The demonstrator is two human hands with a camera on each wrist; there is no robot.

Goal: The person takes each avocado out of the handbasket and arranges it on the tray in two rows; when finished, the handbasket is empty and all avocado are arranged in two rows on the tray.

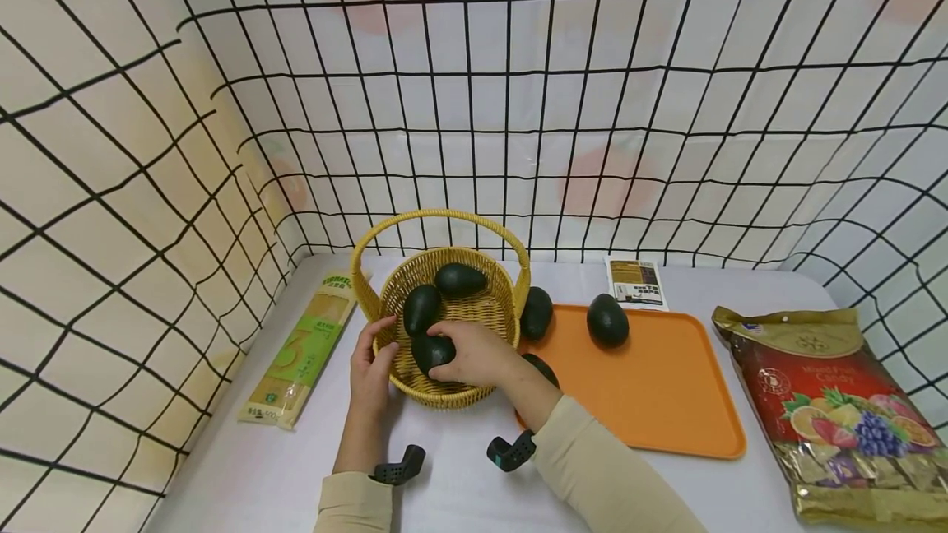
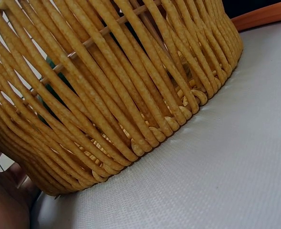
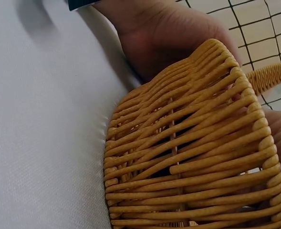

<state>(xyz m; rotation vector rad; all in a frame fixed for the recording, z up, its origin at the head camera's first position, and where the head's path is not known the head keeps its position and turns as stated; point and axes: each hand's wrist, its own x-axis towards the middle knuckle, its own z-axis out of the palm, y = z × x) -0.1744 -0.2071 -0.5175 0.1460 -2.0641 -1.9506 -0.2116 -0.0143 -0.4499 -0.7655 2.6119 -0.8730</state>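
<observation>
We are gripping the yellow basket (image 1: 485,311) at its left rim with our left hand (image 1: 370,359); inside, our right hand (image 1: 477,352) is pinching, between curled fingers and thumb, the front avocado (image 1: 429,354), lying leftward, long axis unclear.

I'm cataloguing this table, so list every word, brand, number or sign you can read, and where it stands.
"Mixed Fruit Candy", slightly blurred: red and gold bag; its smaller print is unreadable.
"3": green-labelled packet.
"500", probably: same packet's near end; its other print is too blurred.
Brown-and-white sachet: print too small to read.
</observation>
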